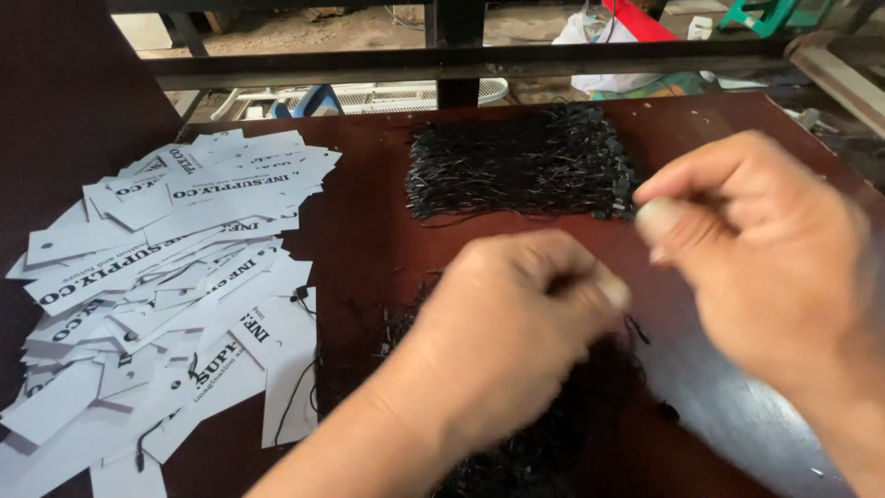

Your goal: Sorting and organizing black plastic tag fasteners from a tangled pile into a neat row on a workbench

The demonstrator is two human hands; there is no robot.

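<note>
My left hand [502, 323] is in a loose fist in the middle, above a heap of thin black strings [544, 443] that it partly hides. My right hand [756, 249] hovers to the right with thumb and fingers pinched together; both hands are blurred, and whether a string runs between them is unclear. A neat bundle of black strings [521, 161] lies further back on the dark red table [369, 194]. White paper tags with black print [166, 267] are spread in a loose pile at the left, some with black strings attached.
A dark metal frame bar [461, 63] crosses behind the table's far edge. Beyond it lie a white fan grille [406, 94], a blue object, a white bag and a green stool on the ground.
</note>
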